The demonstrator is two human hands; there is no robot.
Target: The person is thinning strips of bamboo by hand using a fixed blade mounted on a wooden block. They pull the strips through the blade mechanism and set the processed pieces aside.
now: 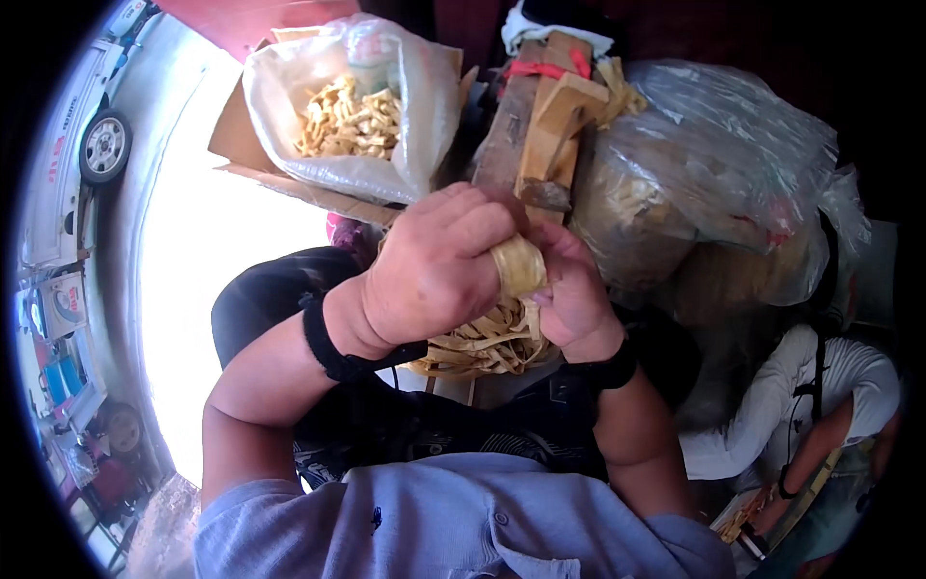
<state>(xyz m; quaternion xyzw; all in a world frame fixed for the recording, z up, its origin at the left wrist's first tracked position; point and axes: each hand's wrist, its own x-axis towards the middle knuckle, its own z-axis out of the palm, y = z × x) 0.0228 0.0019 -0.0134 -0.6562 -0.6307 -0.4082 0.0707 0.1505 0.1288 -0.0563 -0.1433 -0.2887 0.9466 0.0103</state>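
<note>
Both my hands are raised together over my lap, closed around a flat tan strip [521, 266] that looks bent into a loop. My left hand [432, 259] has its fingers curled, their tips partly hidden behind the knuckles. On the strip's other side, my right hand [581, 294] pinches it between thumb and fingers. Just below them lies a pile of long tan strips [487, 343], partly covered by my hands and left forearm.
A cardboard box [241, 125] lined with a white plastic bag [424, 116] holds short knotted tan pieces [347, 118]. Ahead stands a wooden block stand [550, 145]. Clear plastic bags [723, 164] bulge at the right. Another person [820, 396] works at lower right; a vehicle [72, 145] stands far left.
</note>
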